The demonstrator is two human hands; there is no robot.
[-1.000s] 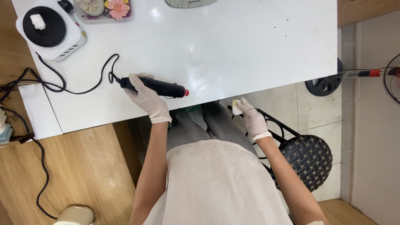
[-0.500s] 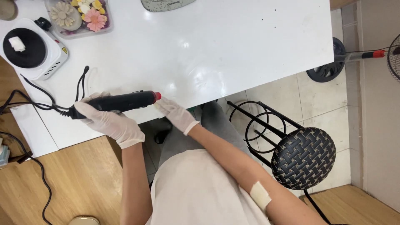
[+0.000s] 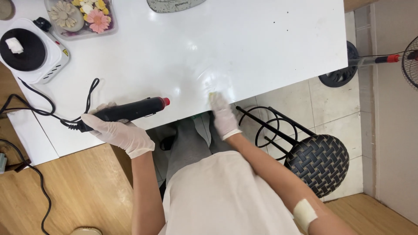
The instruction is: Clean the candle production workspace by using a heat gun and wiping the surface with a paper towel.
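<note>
- Hotplate [image 3: 30, 51], white with a black disc, sits at the table's [image 3: 261, 48] far left corner; a small white lump lies on the disc.
- Tray [image 3: 80, 19] of pink and cream flowers stands just beside it, against the far edge.
- Cord [image 3: 41, 106] loops off the left edge and runs back to the tool.
- Left hand [image 3: 115, 132], gloved, is wrapped tight around a black heat tool [image 3: 128, 111] with a red tip; the tool lies level over the near edge, tip pointing right.
- Bare white tabletop lies open between the tool's tip and the other hand.
- Right hand [image 3: 222, 114], gloved, lies flat at the near edge, fingers together and pressed on a small yellowish bit [image 3: 213, 93]; whether it pinches the bit cannot be told.
- Grey object [image 3: 174, 4] is cut off at the far edge, well apart from both hands.
- Wide empty surface runs on to the table's right edge.
- Woven black stool [image 3: 320, 163] stands on tile beside the person's right arm, under the table's near right corner.
- Fan [image 3: 411, 58] stands further right.
</note>
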